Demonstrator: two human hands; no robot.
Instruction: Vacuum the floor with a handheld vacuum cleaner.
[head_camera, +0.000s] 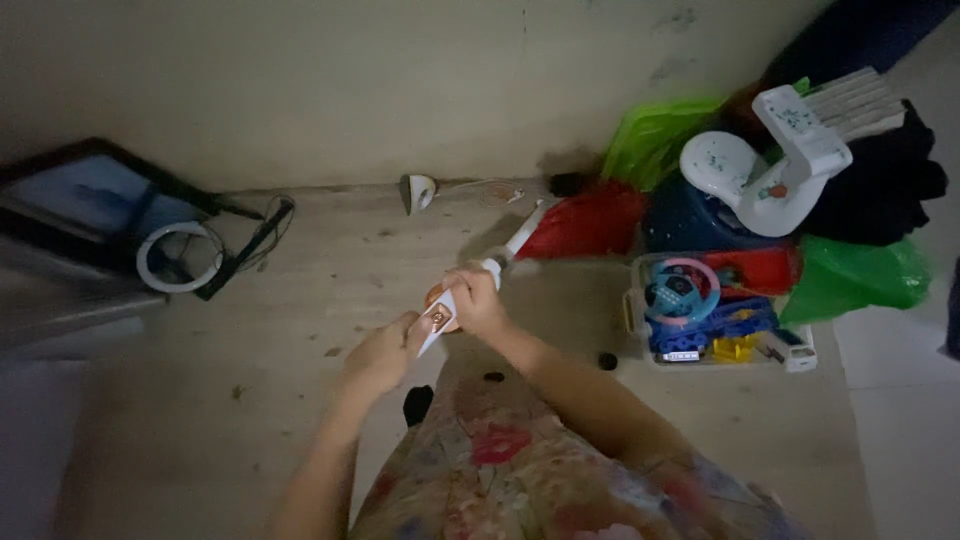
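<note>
Both hands meet over the middle of a dim, dusty floor, seen from above. Her own view looks down past a floral-print lap at the bottom of the frame. Left hand is curled closed around the lower end of a long white handheld tool, pinching it near a small square patch with an orange mark. Right hand is closed around the tool's middle, just above the left hand, with the fingers wrapped over it. That white tool slants up and to the right from the hands, its far end reaching toward a red plastic bag. A round tan object sits behind the hands, mostly hidden, so its kind cannot be told. Small dark bits lie on the floor near the lap. To the right, near the wall, stands a clear plastic bin of toys with a pink and blue ring on top, and behind it a heap with a white plastic child's seat, green bags and dark cloth. At far left lie a white ring light with black cables and a dark-framed panel. A small white object rests at the base of the pale wall.
</note>
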